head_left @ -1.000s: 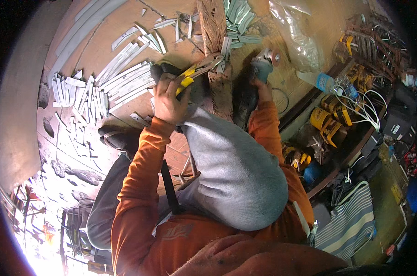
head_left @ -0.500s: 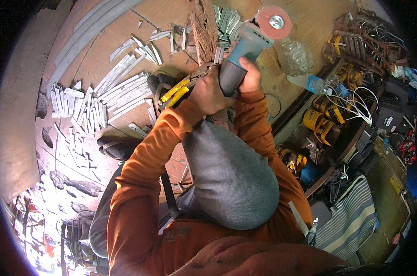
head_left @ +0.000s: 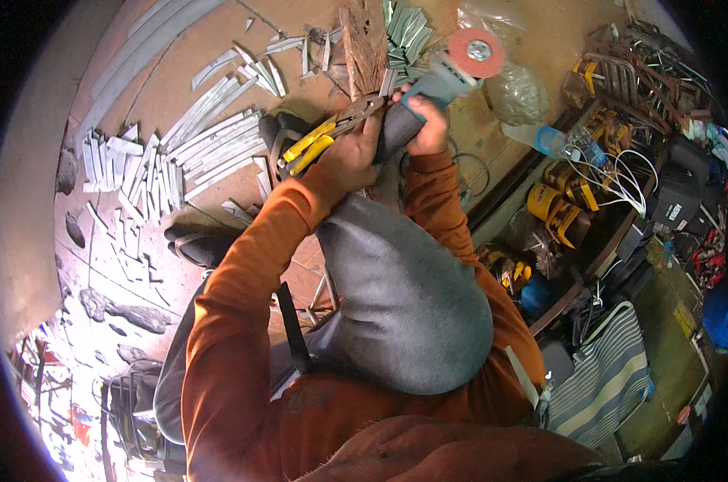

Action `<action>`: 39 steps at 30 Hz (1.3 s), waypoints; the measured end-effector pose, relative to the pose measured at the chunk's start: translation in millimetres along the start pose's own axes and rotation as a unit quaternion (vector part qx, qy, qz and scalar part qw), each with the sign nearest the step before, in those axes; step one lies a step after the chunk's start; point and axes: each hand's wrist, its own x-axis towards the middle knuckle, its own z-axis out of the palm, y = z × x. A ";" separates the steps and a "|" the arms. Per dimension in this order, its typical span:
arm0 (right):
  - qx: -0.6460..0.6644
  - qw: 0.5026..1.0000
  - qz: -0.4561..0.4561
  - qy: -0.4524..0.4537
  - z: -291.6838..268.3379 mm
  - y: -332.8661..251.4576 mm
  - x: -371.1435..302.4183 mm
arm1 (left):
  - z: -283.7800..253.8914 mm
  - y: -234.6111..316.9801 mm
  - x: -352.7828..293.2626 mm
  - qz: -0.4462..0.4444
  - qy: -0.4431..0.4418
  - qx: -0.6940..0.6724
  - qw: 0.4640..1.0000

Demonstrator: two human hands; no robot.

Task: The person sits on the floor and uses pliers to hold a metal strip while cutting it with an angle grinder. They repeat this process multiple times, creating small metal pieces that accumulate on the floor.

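Observation:
My right hand (head_left: 430, 128) is wrapped around the body of an angle grinder (head_left: 402, 127), teal toward the head and dark at the rear. Its reddish disc (head_left: 465, 53) points away to the upper right. My left hand (head_left: 353, 154) is closed at the grinder's rear end, with yellow-handled pliers (head_left: 312, 146) in its grip. The jaws of the pliers reach toward a short grey metal strip (head_left: 388, 82); whether they clamp it is hard to see. Behind the hands lies a rough wooden beam (head_left: 362, 50). My left fingers are partly hidden.
Many cut metal strips (head_left: 219, 153) lie in groups on the left floor, and a greenish pile (head_left: 406, 34) sits past the beam. To the right are a plastic bottle (head_left: 546, 141), yellow-and-black tools (head_left: 558, 210), white cable (head_left: 621, 183) and a striped bag (head_left: 605, 377). My bent knee (head_left: 412, 297) is below the hands.
The grinder has shifted slightly down and its head looks blurred. My left hand has moved a little left, and the pliers now show more fully, with their jaws in sight.

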 end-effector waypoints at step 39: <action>-0.466 0.880 0.013 -0.092 -120.4 -19.9 -68.4 | -6.3 -98.0 -2.1 -0.338 -0.233 0.175 0.895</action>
